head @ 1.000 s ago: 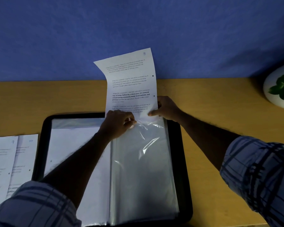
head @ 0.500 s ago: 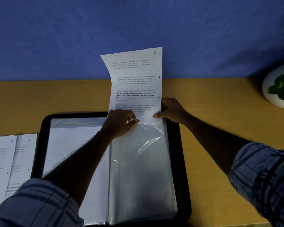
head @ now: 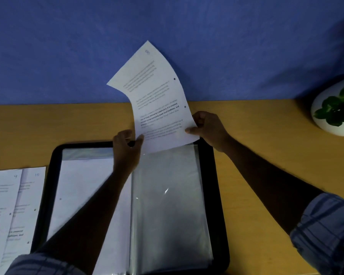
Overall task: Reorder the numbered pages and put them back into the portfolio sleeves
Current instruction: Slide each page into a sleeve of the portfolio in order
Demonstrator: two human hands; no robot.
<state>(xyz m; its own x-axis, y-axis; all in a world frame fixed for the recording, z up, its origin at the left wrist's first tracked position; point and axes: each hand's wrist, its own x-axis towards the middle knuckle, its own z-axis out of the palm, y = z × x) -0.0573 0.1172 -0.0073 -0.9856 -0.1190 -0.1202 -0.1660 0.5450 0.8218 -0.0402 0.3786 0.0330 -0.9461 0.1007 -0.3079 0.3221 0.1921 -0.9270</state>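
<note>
A black portfolio (head: 218,195) lies open on the wooden table. Its right side shows a clear plastic sleeve (head: 167,205); the left side holds a white sheet (head: 81,185). A printed page marked 8 (head: 157,100) stands curved and tilted above the sleeve's top edge. My left hand (head: 127,147) pinches its lower left corner. My right hand (head: 209,128) pinches its lower right edge. The page's bottom edge sits just at or above the sleeve's opening; whether it is inside, I cannot tell.
Loose pages marked 9 (head: 2,205) and 10 (head: 26,205) lie on the table left of the portfolio. A white pot with a green plant (head: 338,112) stands at the far right. A blue wall (head: 68,46) rises behind the table.
The page has come up out of the sleeve mouth and its top has swung over to the left. Both hands rose with it; the sleeve now lies flatter.
</note>
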